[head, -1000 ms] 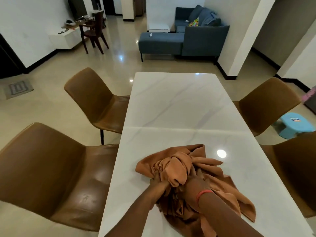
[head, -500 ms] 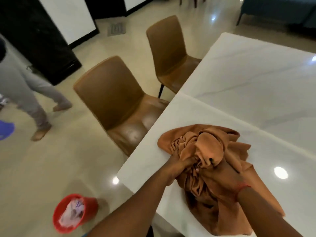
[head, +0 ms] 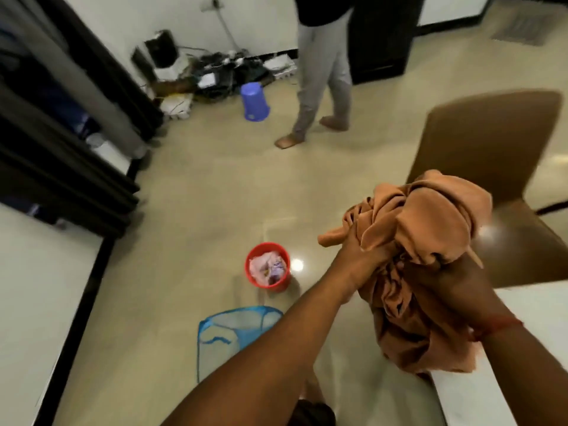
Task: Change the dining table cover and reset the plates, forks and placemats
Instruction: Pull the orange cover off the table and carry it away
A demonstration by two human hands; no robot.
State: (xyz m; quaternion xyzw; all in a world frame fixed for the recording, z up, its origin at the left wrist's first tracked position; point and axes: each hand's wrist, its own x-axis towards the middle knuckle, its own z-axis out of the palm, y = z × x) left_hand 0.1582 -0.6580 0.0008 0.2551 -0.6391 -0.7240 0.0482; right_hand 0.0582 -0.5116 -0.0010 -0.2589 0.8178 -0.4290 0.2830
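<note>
While both hands' fingers clutch the bunched cloth [head: 430, 241], crumpled rubbish inside red bin [head: 267, 267], blue mesh hamper [head: 233, 330] beside.

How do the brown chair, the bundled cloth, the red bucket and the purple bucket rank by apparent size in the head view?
1. brown chair
2. bundled cloth
3. red bucket
4. purple bucket, farther away, so unsure against the red one.
</note>
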